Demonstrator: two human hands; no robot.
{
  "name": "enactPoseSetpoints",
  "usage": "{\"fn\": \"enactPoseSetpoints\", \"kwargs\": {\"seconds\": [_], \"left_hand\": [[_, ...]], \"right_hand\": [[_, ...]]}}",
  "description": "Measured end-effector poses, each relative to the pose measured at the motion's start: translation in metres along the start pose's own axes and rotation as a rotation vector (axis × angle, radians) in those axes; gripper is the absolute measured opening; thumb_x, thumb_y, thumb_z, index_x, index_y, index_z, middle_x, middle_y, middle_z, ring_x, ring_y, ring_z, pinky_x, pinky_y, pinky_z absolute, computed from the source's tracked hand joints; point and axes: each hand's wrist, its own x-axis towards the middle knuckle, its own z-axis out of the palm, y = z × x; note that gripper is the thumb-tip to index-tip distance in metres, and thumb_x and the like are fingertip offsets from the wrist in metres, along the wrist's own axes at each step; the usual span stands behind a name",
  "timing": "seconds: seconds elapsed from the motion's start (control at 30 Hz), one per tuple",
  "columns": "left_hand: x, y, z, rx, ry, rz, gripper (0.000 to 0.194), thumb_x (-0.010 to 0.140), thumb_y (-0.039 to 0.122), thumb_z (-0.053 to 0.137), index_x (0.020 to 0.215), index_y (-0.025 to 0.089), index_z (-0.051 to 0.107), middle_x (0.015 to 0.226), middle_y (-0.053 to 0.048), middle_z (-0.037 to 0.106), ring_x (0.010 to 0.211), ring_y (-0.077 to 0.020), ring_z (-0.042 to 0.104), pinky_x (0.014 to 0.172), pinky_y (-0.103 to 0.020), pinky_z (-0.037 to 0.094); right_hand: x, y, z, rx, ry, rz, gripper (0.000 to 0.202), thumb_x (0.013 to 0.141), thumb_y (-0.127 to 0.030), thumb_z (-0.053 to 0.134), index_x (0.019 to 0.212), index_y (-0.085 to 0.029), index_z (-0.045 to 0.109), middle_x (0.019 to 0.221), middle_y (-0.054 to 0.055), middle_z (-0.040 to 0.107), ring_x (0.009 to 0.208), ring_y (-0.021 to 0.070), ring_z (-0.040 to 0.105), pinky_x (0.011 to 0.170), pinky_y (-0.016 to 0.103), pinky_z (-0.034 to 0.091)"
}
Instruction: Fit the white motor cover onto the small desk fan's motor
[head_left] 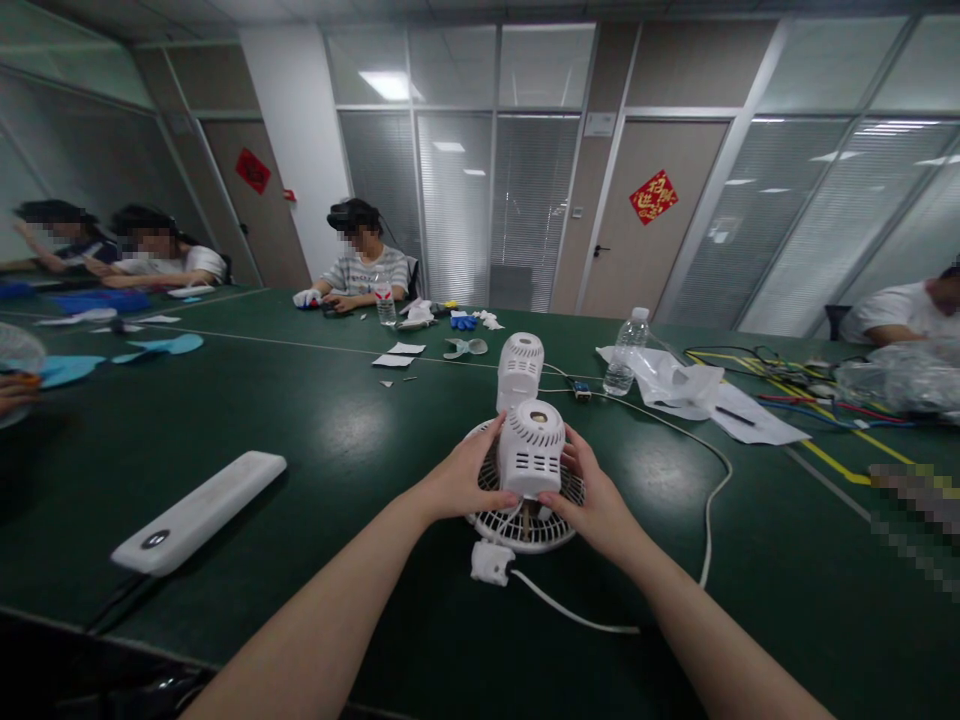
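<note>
A white fan motor housing (534, 455) with vent slots is between my hands. My left hand (466, 478) closes on its left side, thumb at the lower front edge. From the right, my right hand (598, 498) grips it the same way. Under the housing lies a round white fan grille (525, 542), partly covered by it and my fingers. Right behind stands a second white vented housing (520, 362). In front of the grille, a small white plastic piece (491, 564) lies on the green table (360, 600), beside a white cable (574, 615).
A long white device (202, 510) lies at left. Ahead are paper pieces (400, 355) and a clear fan blade (465, 348). A water bottle (627, 352), papers (750, 418) and a long cord (724, 460) are at right. Several people sit around the table.
</note>
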Motion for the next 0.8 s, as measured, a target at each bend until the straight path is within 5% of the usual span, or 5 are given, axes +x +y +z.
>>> {"fn": "enactPoseSetpoints", "kwargs": {"seconds": [0.8], "left_hand": [[-0.003, -0.0007, -0.0033, -0.082, -0.038, -0.006, 0.12, 0.061, 0.05, 0.078, 0.15, 0.027, 0.001, 0.157, -0.012, 0.014, 0.142, -0.0378, 0.017, 0.114, -0.06, 0.019]], "right_hand": [[-0.0005, -0.0069, -0.0095, 0.096, -0.056, 0.055, 0.096, 0.073, -0.033, 0.074, 0.147, -0.027, 0.013, 0.138, 0.012, 0.045, 0.13, 0.028, 0.043, 0.11, 0.052, 0.032]]}}
